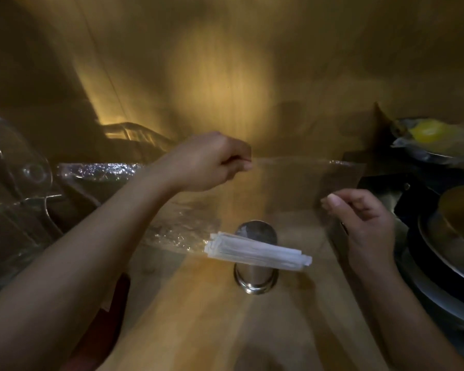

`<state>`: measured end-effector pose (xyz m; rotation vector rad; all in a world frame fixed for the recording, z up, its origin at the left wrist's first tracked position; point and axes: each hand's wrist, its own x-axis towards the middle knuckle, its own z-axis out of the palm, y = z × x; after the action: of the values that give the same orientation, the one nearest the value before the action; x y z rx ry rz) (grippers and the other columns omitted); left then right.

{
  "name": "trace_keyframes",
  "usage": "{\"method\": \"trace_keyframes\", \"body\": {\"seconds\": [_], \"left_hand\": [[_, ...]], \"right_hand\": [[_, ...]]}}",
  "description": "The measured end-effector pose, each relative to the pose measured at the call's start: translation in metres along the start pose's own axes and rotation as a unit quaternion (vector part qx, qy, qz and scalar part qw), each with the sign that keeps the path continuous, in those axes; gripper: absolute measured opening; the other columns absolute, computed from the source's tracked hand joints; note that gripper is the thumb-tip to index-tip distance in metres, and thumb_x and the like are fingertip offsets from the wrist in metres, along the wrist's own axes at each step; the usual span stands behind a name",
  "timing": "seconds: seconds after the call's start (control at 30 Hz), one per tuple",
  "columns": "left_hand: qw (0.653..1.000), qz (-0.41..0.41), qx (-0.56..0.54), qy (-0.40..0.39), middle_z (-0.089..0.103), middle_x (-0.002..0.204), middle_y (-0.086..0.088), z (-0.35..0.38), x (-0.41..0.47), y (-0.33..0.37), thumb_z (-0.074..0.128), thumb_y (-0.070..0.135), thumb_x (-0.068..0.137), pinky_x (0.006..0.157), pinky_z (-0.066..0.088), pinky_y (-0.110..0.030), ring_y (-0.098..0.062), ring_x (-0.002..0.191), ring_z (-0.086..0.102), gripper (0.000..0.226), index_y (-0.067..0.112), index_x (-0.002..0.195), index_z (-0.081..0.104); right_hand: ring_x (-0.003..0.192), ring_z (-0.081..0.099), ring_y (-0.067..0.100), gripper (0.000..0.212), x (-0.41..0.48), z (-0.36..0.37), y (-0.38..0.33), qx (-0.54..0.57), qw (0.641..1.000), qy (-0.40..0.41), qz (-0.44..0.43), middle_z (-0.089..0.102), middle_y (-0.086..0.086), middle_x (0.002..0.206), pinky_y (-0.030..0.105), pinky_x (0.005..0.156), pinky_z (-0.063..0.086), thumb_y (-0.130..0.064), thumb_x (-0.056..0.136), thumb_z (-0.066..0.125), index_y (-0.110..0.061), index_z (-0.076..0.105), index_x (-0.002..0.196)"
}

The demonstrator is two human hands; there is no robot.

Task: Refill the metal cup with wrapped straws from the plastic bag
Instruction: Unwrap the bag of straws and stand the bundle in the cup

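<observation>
Head view: you are stretching the clear plastic bag [300,188] across the centre of the frame, your left hand [206,162] pinching its top edge and your right hand [364,223] pinching the side at right, probably to spread the mouth open. The wrapped straws [257,251] are lying sideways low in the bag, hanging in front of the metal cup [255,274] at lower centre, so tipping could drop them in.
</observation>
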<state>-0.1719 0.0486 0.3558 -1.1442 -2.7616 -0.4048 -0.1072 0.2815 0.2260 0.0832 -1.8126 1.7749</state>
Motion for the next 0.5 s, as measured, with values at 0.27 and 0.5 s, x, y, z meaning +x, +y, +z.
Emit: {"method": "trace_keyframes", "body": {"seconds": [0.27, 0.5], "left_hand": [[1.0, 0.01, -0.018, -0.01, 0.063, 0.064, 0.002, -0.024, 0.04, 0.009, 0.056, 0.025, 0.09, 0.061, 0.043, -0.029, -0.016, 0.061, 0.058, 0.019, 0.01, 0.079, 0.063], [1.0, 0.028, -0.005, 0.013, 0.065, 0.068, 0.003, -0.016, 0.059, 0.011, 0.057, 0.028, 0.089, 0.067, 0.048, -0.038, -0.02, 0.066, 0.059, 0.019, 0.012, 0.084, 0.066]], "right_hand": [[0.07, 0.063, 0.004, 0.013, -0.01, -0.01, 0.025, -0.025, 0.997, 0.005, 0.068, 0.072, -0.012, 0.071, 0.012, 0.066, 0.049, -0.011, 0.077, 0.068, -0.023, 0.07, 0.073], [0.068, 0.064, 0.002, 0.022, -0.004, -0.029, 0.01, -0.043, 0.996, 0.067, 0.036, 0.071, -0.013, 0.073, 0.009, 0.062, 0.05, -0.013, 0.08, 0.065, -0.033, 0.07, 0.071]]}}
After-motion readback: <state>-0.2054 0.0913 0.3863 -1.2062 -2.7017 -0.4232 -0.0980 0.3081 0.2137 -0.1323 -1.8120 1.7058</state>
